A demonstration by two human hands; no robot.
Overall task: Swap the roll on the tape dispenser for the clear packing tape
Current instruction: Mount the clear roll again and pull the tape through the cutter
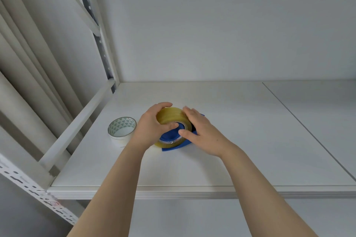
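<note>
Both hands, left [152, 127] and right [200, 131], clamp the clear roll [169, 115] over the blue dispenser [171, 136] hub; cocked between fingertips, it could jam half-seated.

A white shelf board [250, 140] fills the lower half of the view, its front edge pale and ribbed, with a thin seam [308, 131] running diagonally across its right part. A plain white wall [221, 25] rises behind it. On the left stand white slotted metal uprights [96, 31] of the shelving frame, joined by a white crossbar [77, 127] along the shelf's left side. Another perforated rail [34, 188] slants across the lower left corner
</note>
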